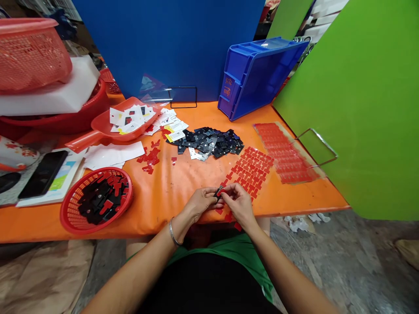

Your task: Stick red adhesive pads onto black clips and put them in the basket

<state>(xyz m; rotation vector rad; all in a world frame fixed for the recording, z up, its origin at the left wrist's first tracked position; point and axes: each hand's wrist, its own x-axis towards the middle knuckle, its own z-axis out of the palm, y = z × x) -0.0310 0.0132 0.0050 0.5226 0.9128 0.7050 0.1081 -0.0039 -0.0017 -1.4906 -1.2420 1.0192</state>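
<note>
Near the table's front edge my left hand (200, 202) pinches a small flat black piece (218, 192). Close against it, the fingers of my right hand (240, 203) are closed on a small red sticker (222, 190) at the black piece's face. Under and beyond my right hand lies a clear sheet of red T-shaped stickers (253, 168), partly covered by the hand. A heap of loose black pieces (212, 141) spreads over the orange table (170, 187) farther back. On the left, a red basket (65, 213) holds black pieces, several showing red stickers.
A red scoop (87, 139) full of white cards and scattered red bits (150, 157) lie left of the heap. A blue crate (235, 87) leans on its side at the back. At far left is a phone (42, 174). A green board (353, 109) borders the right.
</note>
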